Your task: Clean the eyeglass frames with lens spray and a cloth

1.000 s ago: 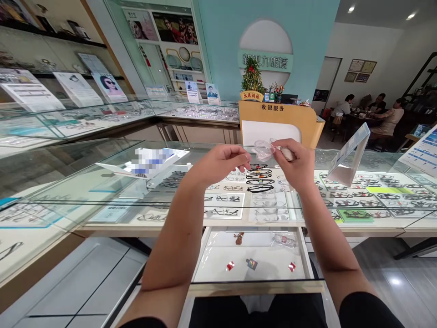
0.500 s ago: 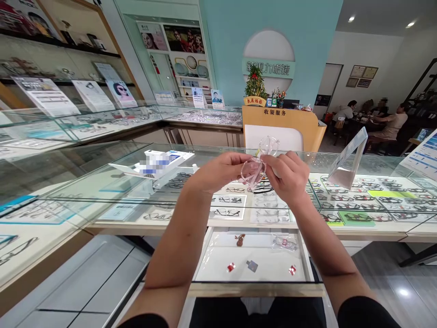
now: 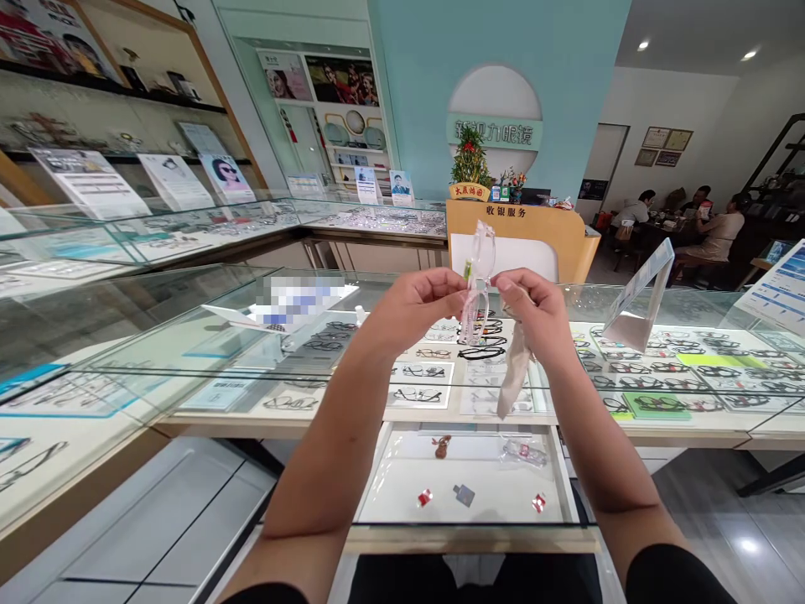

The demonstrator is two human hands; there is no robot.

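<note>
The glass-topped table (image 3: pixel 189 335) fills the lower half of the view, with rows of display frames (image 3: pixel 478 340) laid out under its pane. Below it at 6 o'clock an open drawer (image 3: pixel 383 470) juts toward the person, and a few small items lie loose on its white floor. A slanted sign stand (image 3: pixel 641 294) sits on the glass at 3 o'clock of the hands.

The left hand (image 3: pixel 418 306) and right hand (image 3: pixel 534 315) meet above the table. Each pinches a clear spectacle frame (image 3: pixel 483 252) with its fingertips, and the frame stands on end in the air between them. A beige cloth (image 3: pixel 516 369) hangs from the right hand toward 6 o'clock; it seems to be tucked under the same fingers, though the grip is hard to make out.

The hold is by fingertips only, on slick clear plastic. If either pinch loosened, the frame could drop onto the glass or into the drawer. Twisting the two hands against each other could strain the bridge or a hinge.

The dangling cloth hangs close above the table's near edge and might catch on it. There is open room at 9 o'clock over bare glass. At 3 o'clock the sign stand limits a sideways sweep, and the drawer front crowds the person's body at 6 o'clock.
</note>
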